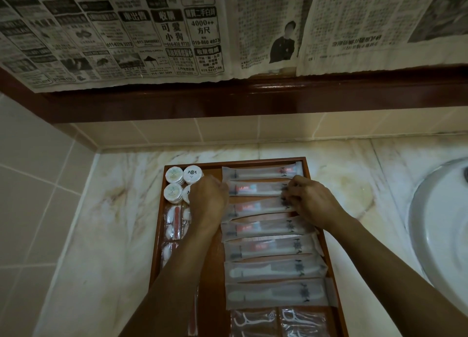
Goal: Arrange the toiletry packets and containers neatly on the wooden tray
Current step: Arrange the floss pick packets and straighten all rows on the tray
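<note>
2 floss-pick packets [278,321] lie nearest you on the wooden tray [310,174]. Farther in, your left hand [209,201] and right hand [310,202] pinch opposite ends of the second toothbrush packet [255,188] with curled fingers. Judged step: straightening the column. Next, square it parallel to its neighbours.

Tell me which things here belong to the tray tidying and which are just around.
Job: wooden tray, toothbrush packets, comb packets, round containers, floss pick packets, left hand, right hand.
Around: sink, newspaper, marble counter.
</note>
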